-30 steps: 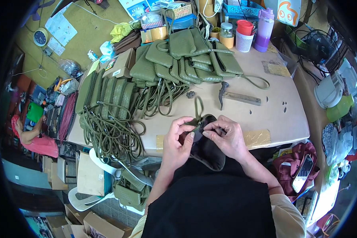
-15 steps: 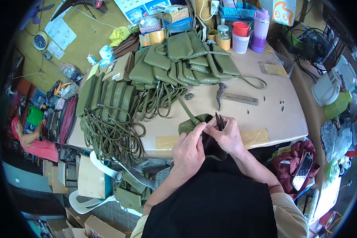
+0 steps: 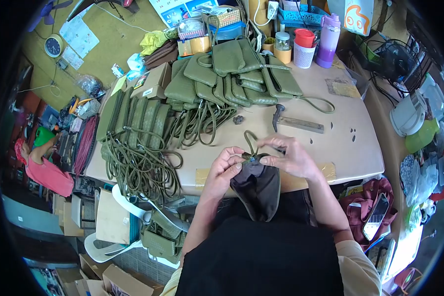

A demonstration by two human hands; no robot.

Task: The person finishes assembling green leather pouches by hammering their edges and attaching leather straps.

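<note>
A small olive-green pouch (image 3: 255, 190) hangs over my lap at the table's front edge, its dark lining showing and a strap loop (image 3: 250, 141) standing up at its top. My left hand (image 3: 223, 170) pinches the pouch's upper left edge between thumb and fingers. At the upper right edge, the thumb of my right hand (image 3: 293, 159) lies against the pouch. That hand's other fingers are curled and blurred. A dark bit shows between them, too smeared to name. Beyond my hands, a hammer (image 3: 296, 123) rests on the table.
Stacked green pouches (image 3: 222, 74) cover the table's back. More pouches with tangled straps (image 3: 143, 167) sit at the left. A purple bottle (image 3: 327, 42) and red-lidded cup (image 3: 304, 47) stand behind. A maroon bag (image 3: 367, 209) holds a phone. Another person (image 3: 47, 167) is at far left.
The pouch has turned so its dark lining faces me and hangs lower. My right hand has moved up and right; the dark-bladed snips it showed before are no longer distinct.
</note>
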